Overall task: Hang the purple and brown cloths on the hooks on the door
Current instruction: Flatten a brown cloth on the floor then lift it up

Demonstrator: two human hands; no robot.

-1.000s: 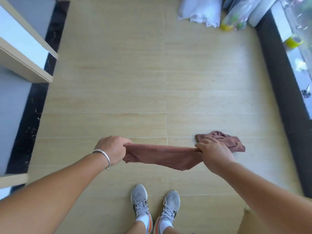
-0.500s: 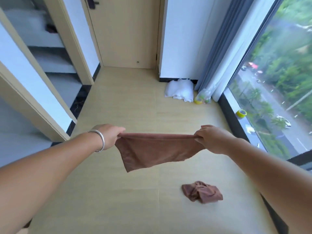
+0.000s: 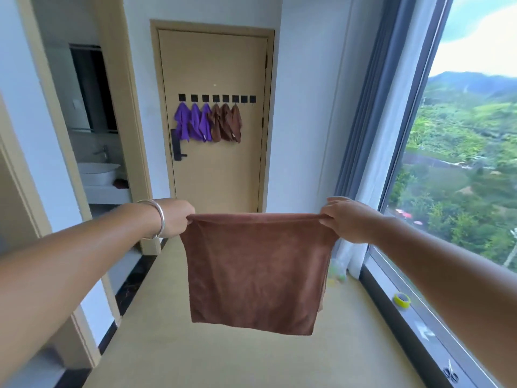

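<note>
I'm gripping square brown microfibre cloth [image 3: 256, 271] w/ left hand [image 3: 174, 218] & right hand [image 3: 345, 219], beige hooked door [image 3: 218, 169] far.

Brown cloth [image 3: 256, 271] hides floor and door [image 3: 215, 169] bottom behind it; both forearms cut off at frame edges — hooks [image 3: 216, 98] too small to resolve.

Brown cloth [image 3: 256, 270] pinched between the fingers: soft, matt, fine-napped; shiny metal bangle [image 3: 159, 218] behind the left fingers.
</note>
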